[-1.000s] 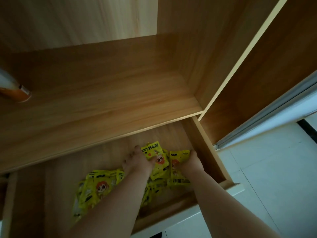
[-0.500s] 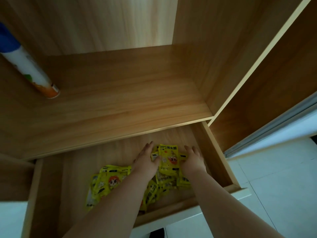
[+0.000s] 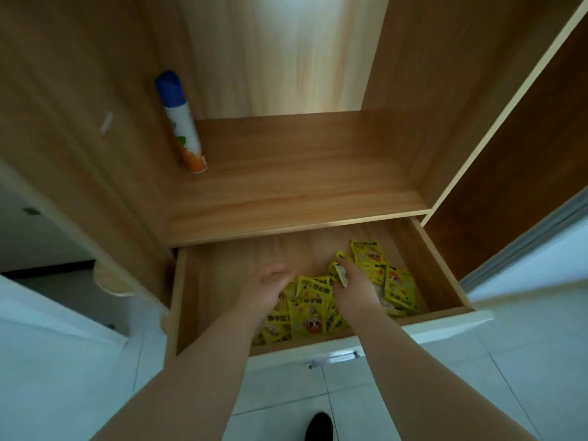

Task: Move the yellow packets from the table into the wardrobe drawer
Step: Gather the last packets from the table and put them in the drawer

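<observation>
The wardrobe drawer (image 3: 445, 281) is pulled out, wooden inside with a white front. Several yellow packets (image 3: 310, 308) with cartoon faces lie heaped in its middle and right part, and some more (image 3: 396, 283) lean toward the right wall. My left hand (image 3: 267, 288) hovers over the left edge of the heap, fingers loosely apart, holding nothing. My right hand (image 3: 354, 288) is inside the drawer over the heap, its thumb and fingers pinching one crumpled yellow packet (image 3: 339, 272). My forearms hide part of the heap.
A spray can (image 3: 184, 125) with a blue cap stands at the left of the wooden shelf (image 3: 302, 186) above the drawer. A metal handle (image 3: 334, 359) sits on the drawer front. A wardrobe panel rises at the right. White floor tiles and a dark shoe (image 3: 319, 426) lie below.
Both hands have come off the packets they pressed together. My left hand has lifted and moved left, empty. The view has swung left, bringing the whole spray can into sight.
</observation>
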